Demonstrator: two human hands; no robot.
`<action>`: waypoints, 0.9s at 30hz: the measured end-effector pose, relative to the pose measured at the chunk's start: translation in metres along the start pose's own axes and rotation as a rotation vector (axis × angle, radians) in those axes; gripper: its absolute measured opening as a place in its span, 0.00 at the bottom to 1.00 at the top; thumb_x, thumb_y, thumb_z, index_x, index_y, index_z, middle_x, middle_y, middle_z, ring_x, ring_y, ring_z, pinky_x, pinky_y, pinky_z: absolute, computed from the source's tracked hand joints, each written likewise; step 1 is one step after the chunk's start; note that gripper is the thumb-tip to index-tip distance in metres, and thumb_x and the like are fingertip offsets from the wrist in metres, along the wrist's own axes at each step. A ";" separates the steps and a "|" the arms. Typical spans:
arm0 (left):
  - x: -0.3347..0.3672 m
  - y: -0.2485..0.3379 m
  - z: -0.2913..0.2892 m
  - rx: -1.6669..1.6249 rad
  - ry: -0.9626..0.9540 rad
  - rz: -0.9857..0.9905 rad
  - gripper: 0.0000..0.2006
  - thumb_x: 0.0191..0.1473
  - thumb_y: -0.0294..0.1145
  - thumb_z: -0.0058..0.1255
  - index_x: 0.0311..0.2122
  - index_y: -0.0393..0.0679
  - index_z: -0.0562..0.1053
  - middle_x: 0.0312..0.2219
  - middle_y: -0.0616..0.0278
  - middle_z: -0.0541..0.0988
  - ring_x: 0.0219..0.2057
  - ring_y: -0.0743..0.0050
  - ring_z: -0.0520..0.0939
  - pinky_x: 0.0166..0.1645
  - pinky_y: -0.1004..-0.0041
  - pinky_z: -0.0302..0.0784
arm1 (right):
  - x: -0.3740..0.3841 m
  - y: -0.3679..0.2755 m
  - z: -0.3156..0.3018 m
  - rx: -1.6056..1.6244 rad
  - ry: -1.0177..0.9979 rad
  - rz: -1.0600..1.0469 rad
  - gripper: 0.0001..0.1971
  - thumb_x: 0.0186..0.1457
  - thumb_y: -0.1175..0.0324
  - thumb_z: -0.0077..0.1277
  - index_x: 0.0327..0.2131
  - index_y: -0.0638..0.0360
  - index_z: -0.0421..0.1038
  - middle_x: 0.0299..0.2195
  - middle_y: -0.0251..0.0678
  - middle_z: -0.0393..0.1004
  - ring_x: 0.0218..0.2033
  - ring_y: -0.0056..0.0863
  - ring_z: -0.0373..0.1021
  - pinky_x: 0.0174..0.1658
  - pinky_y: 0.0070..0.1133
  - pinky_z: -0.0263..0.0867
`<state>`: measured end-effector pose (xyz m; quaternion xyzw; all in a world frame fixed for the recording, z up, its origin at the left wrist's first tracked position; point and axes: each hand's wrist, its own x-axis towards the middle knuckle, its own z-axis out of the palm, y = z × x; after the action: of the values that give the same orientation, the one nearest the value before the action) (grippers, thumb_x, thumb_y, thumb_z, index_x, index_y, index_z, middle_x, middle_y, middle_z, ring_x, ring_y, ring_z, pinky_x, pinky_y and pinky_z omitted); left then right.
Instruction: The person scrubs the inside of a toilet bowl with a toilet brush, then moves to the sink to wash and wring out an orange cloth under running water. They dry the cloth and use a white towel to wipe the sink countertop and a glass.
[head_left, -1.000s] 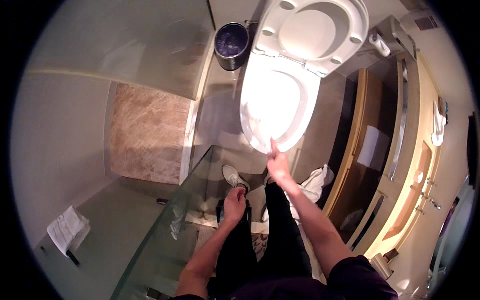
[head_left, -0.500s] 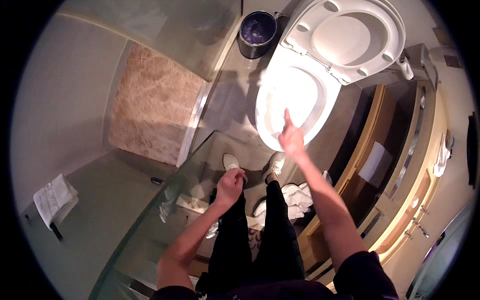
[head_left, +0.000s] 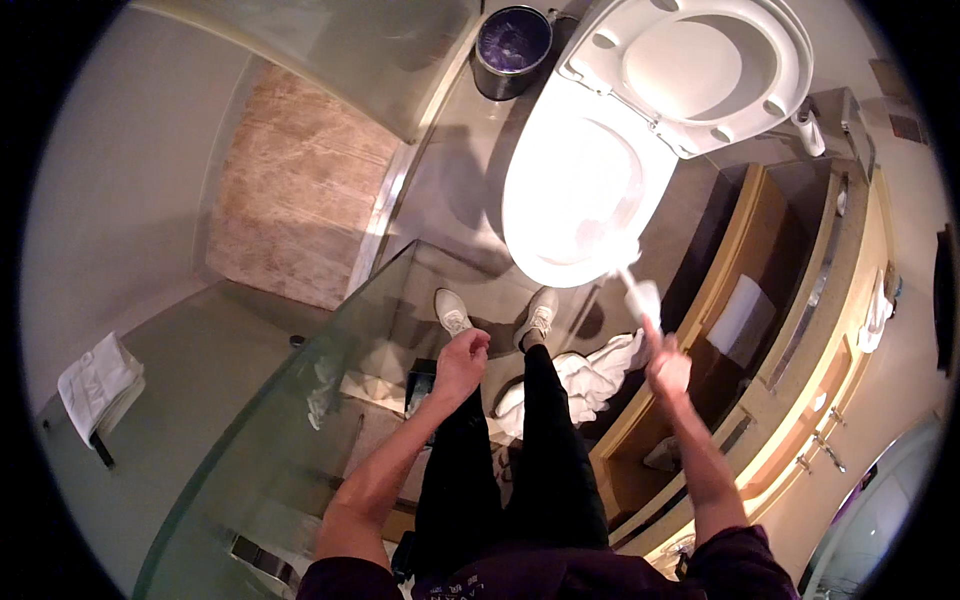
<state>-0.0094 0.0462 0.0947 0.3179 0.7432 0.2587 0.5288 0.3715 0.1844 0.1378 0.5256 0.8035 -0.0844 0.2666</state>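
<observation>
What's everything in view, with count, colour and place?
Toilet: one, white, top centre, lid raised
Bin: one, black, left of the toilet
Paper roll: one, white, right of the toilet
Brush-like tool: one, white, near the bowl's rim
Crumpled cloth: one heap, white, floor beside the feet
Folded cloth: one, white, far left
Glass panel: one, greenish, lower left
Wooden cabinet: one, tan, right
Shoes: two, off-white, on the floor
Left hand: one, bare, loosely curled, lower centre
Right hand: one, bare, gripping the tool
</observation>
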 end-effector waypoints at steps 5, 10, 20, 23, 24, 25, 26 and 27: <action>0.006 0.010 0.026 -0.008 -0.012 -0.035 0.07 0.57 0.26 0.53 0.41 0.40 0.75 0.34 0.53 0.82 0.38 0.60 0.85 0.44 0.66 0.79 | 0.147 0.030 -0.004 0.485 0.435 -0.180 0.35 0.57 0.77 0.46 0.68 0.44 0.55 0.26 0.45 0.73 0.24 0.41 0.74 0.28 0.34 0.72; -0.004 -0.006 0.028 -0.039 0.005 0.020 0.08 0.56 0.26 0.55 0.42 0.39 0.75 0.34 0.53 0.82 0.36 0.59 0.85 0.42 0.67 0.80 | 0.263 -0.055 -0.074 2.377 -0.292 0.678 0.06 0.65 0.71 0.39 0.39 0.60 0.66 0.21 0.29 0.62 0.17 0.16 0.59 0.15 0.14 0.55; 0.001 -0.019 0.041 -0.137 0.064 0.053 0.08 0.57 0.27 0.54 0.42 0.39 0.74 0.34 0.53 0.82 0.35 0.59 0.85 0.41 0.67 0.80 | 0.113 -0.052 -0.023 0.556 0.064 -0.442 0.21 0.65 0.66 0.39 0.57 0.64 0.68 0.24 0.48 0.76 0.25 0.36 0.76 0.28 0.34 0.73; -0.007 -0.011 0.032 -0.101 0.064 0.011 0.08 0.58 0.27 0.53 0.42 0.39 0.75 0.34 0.53 0.82 0.36 0.58 0.85 0.41 0.67 0.80 | 0.109 -0.032 -0.114 -0.017 -0.395 -0.241 0.22 0.61 0.69 0.39 0.57 0.57 0.69 0.31 0.54 0.78 0.34 0.48 0.77 0.41 0.40 0.73; -0.006 -0.008 0.033 -0.107 0.064 0.003 0.07 0.57 0.26 0.54 0.42 0.39 0.75 0.33 0.56 0.82 0.34 0.66 0.84 0.41 0.70 0.79 | 0.124 -0.012 -0.123 -0.044 -0.327 -0.249 0.23 0.61 0.70 0.37 0.59 0.55 0.67 0.33 0.54 0.78 0.35 0.51 0.76 0.43 0.41 0.73; -0.003 -0.003 0.036 -0.112 0.057 0.002 0.07 0.57 0.25 0.55 0.41 0.39 0.75 0.32 0.59 0.82 0.33 0.74 0.84 0.40 0.74 0.79 | 0.146 0.012 -0.119 -0.102 -0.247 -0.249 0.24 0.61 0.69 0.37 0.61 0.53 0.65 0.34 0.53 0.78 0.35 0.50 0.77 0.43 0.40 0.73; 0.001 0.003 0.040 -0.118 0.043 0.019 0.07 0.57 0.25 0.55 0.41 0.39 0.75 0.32 0.59 0.82 0.33 0.74 0.84 0.40 0.74 0.79 | 0.170 0.031 -0.117 -0.164 -0.169 -0.243 0.25 0.62 0.69 0.36 0.63 0.50 0.62 0.34 0.52 0.79 0.35 0.50 0.77 0.43 0.40 0.73; 0.002 0.006 0.042 -0.146 0.043 0.032 0.07 0.57 0.26 0.56 0.41 0.39 0.76 0.32 0.59 0.82 0.33 0.74 0.84 0.40 0.74 0.79 | 0.192 0.028 -0.131 -0.173 -0.141 -0.193 0.26 0.61 0.69 0.37 0.64 0.51 0.60 0.35 0.52 0.79 0.36 0.49 0.77 0.43 0.39 0.73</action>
<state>0.0308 0.0539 0.0850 0.2847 0.7284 0.3276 0.5301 0.2928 0.4046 0.1531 0.4139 0.8338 -0.0768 0.3572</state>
